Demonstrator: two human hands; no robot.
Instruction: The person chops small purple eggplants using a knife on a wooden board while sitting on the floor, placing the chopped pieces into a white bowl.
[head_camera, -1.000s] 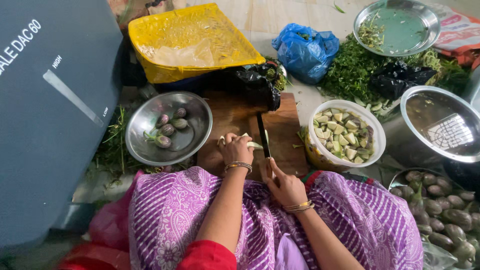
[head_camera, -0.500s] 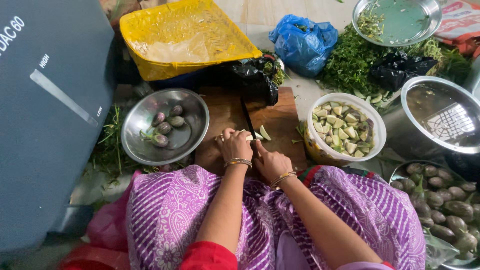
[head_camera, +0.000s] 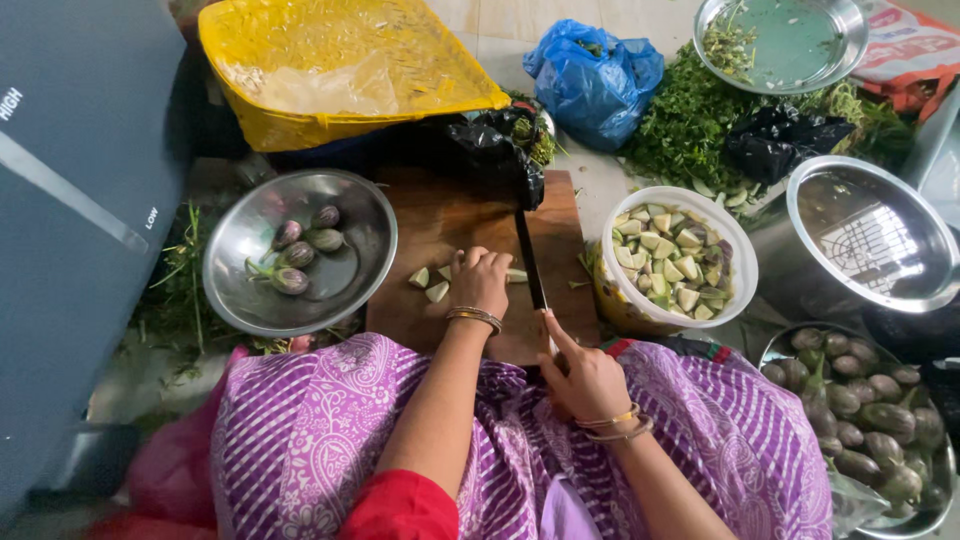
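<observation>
wooden chopping board (head_camera: 455, 225) lies across your lap on the floor — your left hand (head_camera: 482, 282) presses cut eggplant pieces (head_camera: 432, 285) with curled fingers, your right hand (head_camera: 585, 375) grips the knife (head_camera: 530, 262), blade on the board. steel bowl (head_camera: 240, 240) left, white bowl (head_camera: 740, 262) right.

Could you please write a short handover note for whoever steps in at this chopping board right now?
Left hand presses a piece of eggplant onto the wooden board.
Right hand grips the knife, blade lying flat along the board.
Done: cut pieces on the board, more in the white bowl.
Left: whole eggplants in the steel bowl and the right-hand basin.
</observation>
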